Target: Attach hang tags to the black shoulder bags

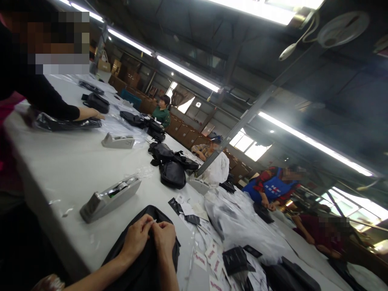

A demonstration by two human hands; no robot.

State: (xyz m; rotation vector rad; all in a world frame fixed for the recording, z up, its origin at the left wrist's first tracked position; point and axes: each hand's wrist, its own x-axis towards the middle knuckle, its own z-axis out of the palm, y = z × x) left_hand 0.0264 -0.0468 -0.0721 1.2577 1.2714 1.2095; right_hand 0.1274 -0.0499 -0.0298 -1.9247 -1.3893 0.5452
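My left hand (138,236) and my right hand (164,237) meet over a black bag (142,268) near the table's front edge. Fingertips of both are pinched together around a small whitish piece (154,221), too small to identify. The bag lies beneath my wrists, partly covered by my forearms. A grey tape dispenser (110,199) stands on the table to the left of my hands. To the right lie loose paper tags (200,260) and black cards (192,219).
Several black bags (172,174) lie farther up the white table (51,169). A second tape dispenser (118,141) stands beyond. Clear plastic bags (239,220) are heaped at right. A co-worker's arm (57,99) reaches over a wrapped bag at left; other people work across the table.
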